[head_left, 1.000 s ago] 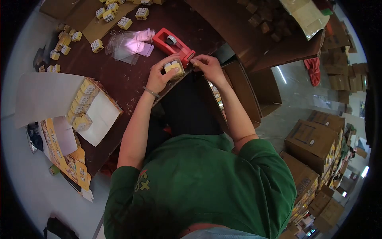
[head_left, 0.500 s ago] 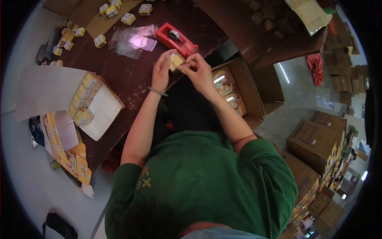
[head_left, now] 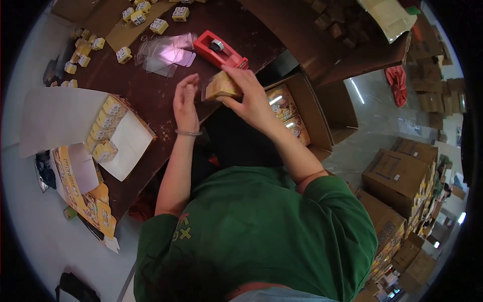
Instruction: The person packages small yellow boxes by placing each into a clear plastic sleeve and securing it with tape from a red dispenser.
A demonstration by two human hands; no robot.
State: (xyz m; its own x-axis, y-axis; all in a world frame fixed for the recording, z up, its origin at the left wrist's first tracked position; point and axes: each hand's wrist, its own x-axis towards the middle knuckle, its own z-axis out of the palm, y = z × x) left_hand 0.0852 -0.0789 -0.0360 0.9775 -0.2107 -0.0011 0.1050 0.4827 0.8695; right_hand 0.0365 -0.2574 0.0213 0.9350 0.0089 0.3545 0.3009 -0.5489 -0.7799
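Observation:
My right hand (head_left: 246,93) grips a small yellow box (head_left: 222,85), thumb on the near side and fingers over the far side. A clear film seems to show along the box's left edge, though it is blurred. My left hand (head_left: 186,103) is apart from the box, just left of it, with its fingers stretched out and nothing in them. Right behind the held box lies a red tape dispenser (head_left: 214,48). Flat clear plastic sleeves (head_left: 158,54) lie on the dark table to its left.
At the left stands an open display box (head_left: 132,143) with a row of small yellow boxes (head_left: 106,120). More yellow boxes (head_left: 158,26) are scattered at the back. An open carton (head_left: 322,113) with printed boxes (head_left: 283,104) stands at my right. Cartons (head_left: 400,171) are stacked beyond.
My left hand has let go of the small box and moved left and down. My right hand now holds the box alone, turned, with its fingers over it.

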